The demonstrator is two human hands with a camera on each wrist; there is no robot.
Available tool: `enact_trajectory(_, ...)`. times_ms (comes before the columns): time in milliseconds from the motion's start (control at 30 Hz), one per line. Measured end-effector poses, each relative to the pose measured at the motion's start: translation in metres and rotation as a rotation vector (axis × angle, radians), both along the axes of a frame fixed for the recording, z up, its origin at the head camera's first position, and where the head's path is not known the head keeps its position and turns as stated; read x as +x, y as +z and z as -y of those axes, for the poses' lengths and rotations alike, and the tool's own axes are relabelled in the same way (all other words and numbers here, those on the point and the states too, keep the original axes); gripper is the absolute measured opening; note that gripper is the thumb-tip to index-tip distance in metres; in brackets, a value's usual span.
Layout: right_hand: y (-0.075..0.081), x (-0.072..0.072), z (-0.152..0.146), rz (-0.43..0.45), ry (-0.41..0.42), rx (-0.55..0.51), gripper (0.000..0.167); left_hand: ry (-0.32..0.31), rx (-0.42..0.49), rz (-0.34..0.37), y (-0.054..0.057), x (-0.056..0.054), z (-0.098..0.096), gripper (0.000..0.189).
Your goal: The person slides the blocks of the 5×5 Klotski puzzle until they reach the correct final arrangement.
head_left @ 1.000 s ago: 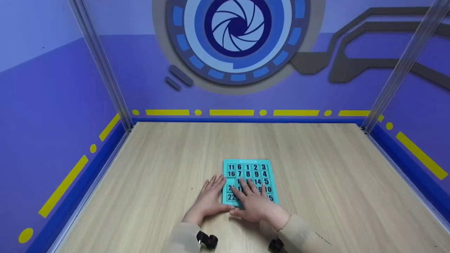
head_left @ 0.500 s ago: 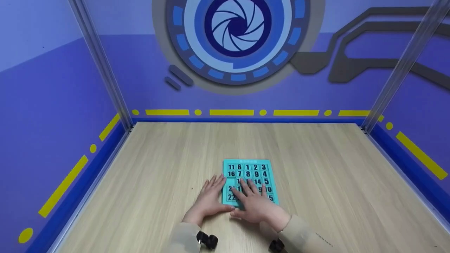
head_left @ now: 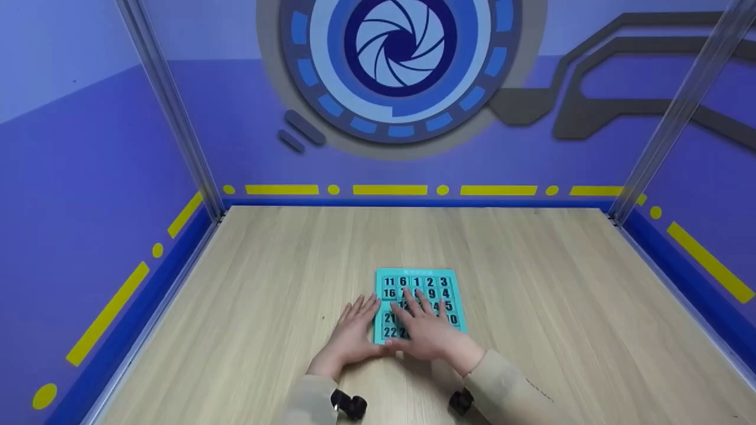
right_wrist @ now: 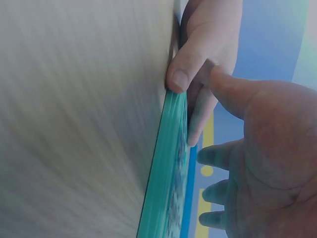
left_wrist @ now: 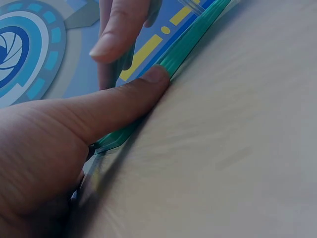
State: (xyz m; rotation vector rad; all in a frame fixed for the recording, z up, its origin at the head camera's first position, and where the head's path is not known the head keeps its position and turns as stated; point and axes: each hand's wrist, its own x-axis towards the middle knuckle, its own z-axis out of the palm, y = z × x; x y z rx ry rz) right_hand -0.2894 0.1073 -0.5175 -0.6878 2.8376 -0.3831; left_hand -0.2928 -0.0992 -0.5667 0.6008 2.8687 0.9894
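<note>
A turquoise number slide puzzle [head_left: 414,273] lies flat on the table, its tiles printed with black numbers. One slot at its left side, below the 16 tile [head_left: 389,293], holds no tile. My left hand [head_left: 349,337] holds the puzzle's near left corner, with the fingers along the left edge and the thumb [left_wrist: 129,99] against the near edge. Over the lower middle of the puzzle, my right hand [head_left: 430,332] is spread with fingers extended, covering several tiles. In the right wrist view, its visible fingertips [right_wrist: 214,154] appear slightly above the tiles; contact by the other fingers cannot be made out.
The puzzle is on a pale wooden table [head_left: 283,254]. Blue printed panels [head_left: 390,171] enclose the back and sides, with metal posts [head_left: 177,118] at the corners. A small black wrist camera [head_left: 349,405] is strapped to the left sleeve.
My right hand has shifted slightly away from me over the puzzle, now covering parts of the 7 and 8 tiles and uncovering the 12. The left hand and puzzle have stayed in place.
</note>
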Motion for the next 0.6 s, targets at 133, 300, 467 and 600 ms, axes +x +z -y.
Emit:
enact_trajectory(133,-0.002,-0.008,0.002,-0.014,-0.026,-0.01,0.082,-0.001,0.004,0.004,0.0,0.001,-0.001,0.112)
enact_trajectory(300,-0.005,-0.017,0.005,-0.009,-0.057,-0.012,0.081,0.003,0.008,0.028,-0.001,0.002,-0.001,0.112)
enact_trajectory(467,-0.007,-0.025,0.008,0.006,-0.074,-0.009,0.08,0.006,0.004,0.024,0.0,0.002,0.0,0.112)
enact_trajectory(600,-0.008,-0.028,0.009,0.017,-0.075,0.001,0.08,0.007,0.004,0.019,0.0,0.002,0.001,0.112)
